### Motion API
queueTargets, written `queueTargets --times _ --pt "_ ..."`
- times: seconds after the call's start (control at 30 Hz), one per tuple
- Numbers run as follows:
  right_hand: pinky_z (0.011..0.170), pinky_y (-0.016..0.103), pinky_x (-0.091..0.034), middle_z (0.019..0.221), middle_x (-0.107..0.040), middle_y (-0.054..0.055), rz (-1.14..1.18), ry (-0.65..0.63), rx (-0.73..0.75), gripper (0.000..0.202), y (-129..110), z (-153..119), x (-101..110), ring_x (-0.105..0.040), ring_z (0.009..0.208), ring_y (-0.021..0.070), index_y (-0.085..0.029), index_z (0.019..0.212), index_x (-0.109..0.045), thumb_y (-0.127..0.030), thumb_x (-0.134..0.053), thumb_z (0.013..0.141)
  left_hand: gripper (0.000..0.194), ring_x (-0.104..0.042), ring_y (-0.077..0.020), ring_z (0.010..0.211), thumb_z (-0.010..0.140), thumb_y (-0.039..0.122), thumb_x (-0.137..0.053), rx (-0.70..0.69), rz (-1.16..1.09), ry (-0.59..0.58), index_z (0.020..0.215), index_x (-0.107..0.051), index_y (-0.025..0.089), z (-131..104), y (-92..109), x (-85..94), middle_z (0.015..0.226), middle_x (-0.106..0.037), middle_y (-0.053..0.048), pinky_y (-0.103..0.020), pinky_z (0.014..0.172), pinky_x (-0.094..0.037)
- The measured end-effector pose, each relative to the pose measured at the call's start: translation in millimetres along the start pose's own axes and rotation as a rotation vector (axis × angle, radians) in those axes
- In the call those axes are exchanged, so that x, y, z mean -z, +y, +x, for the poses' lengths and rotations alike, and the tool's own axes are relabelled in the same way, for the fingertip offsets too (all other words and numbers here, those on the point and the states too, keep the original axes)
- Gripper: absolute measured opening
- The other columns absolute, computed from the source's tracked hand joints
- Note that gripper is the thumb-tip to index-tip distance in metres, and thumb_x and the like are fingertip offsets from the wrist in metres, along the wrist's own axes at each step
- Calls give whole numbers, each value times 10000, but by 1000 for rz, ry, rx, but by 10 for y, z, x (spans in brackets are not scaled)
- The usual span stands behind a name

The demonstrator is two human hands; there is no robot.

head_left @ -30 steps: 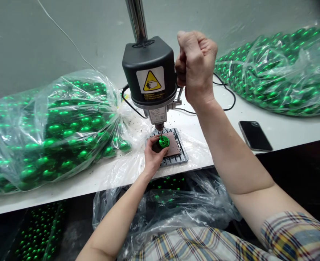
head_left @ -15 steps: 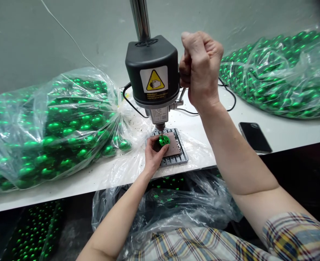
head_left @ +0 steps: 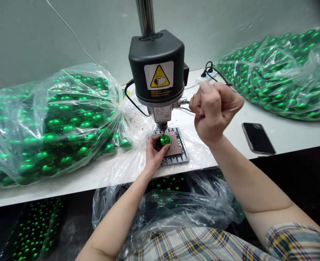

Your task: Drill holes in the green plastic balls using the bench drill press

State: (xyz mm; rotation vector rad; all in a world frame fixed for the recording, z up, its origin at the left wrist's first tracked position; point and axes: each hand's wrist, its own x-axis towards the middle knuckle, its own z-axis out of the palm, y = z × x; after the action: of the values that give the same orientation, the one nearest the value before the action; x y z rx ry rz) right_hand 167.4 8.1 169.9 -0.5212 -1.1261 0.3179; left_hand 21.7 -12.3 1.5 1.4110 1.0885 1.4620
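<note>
My left hand (head_left: 155, 154) pinches a shiny green ball (head_left: 165, 140) between thumb and fingers, low under the drill press (head_left: 156, 69). The ball rests on a pinkish board (head_left: 175, 145) lying on the slotted metal base (head_left: 183, 158). Just above the ball, the drill chuck (head_left: 162, 127) holds a thin bit whose tip reaches the ball's top; how deep it goes I cannot tell. To the right, my right hand (head_left: 216, 110) is closed in a fist around the feed lever (head_left: 185, 101), whose grip is hidden by the fingers.
Clear bags full of green balls lie at the left (head_left: 67, 127) and back right (head_left: 279, 79). A black phone (head_left: 258, 138) lies near the table's front edge. Behind the right hand sits a power strip (head_left: 207, 75) with cables. Another plastic bag (head_left: 187, 206) hangs open below the table edge.
My right hand has swung the lever down and to the right, from beside the motor housing to below it. The chuck and bit sit slightly lower over the ball. My left hand stays put.
</note>
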Motion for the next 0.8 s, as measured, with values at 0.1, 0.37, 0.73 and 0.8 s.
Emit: queueTargets --times 0.1,0.37,0.73,0.8 --pt "449 312 -194 470 -196 -46 104 14 80 541 71 -71 19 -209 409 81 -193 583 -192 -332 -617 889 450 -667 -212 1060 752 318 -849 1 6 1 1118 -615 203 -3 2 2 1121 -675 -73 -379 989 -515" --pt "451 328 -211 430 -246 -49 103 8 205 538 212 -233 107 -200 386 87 -186 539 -207 -302 -603 884 445 -658 -218 1080 755 316 -847 -4 12 2 1111 -605 205 -2 -16 5 1132 -667 -77 -395 1003 -505" --pt "427 318 -241 421 -257 -55 130 15 219 540 203 -229 98 -230 367 90 -201 515 -243 -302 -624 883 443 -656 -207 1056 752 324 -844 -10 10 6 1099 -601 196 20 -37 -7 1105 -672 -72 -385 989 -502" --pt "413 310 -232 427 -263 -57 122 93 49 563 103 35 -42 -252 369 95 -217 518 -274 -395 -666 881 437 -657 -210 1051 746 327 -845 -2 13 18 1085 -602 198 15 -3 -24 1098 -674 -71 -384 976 -506"
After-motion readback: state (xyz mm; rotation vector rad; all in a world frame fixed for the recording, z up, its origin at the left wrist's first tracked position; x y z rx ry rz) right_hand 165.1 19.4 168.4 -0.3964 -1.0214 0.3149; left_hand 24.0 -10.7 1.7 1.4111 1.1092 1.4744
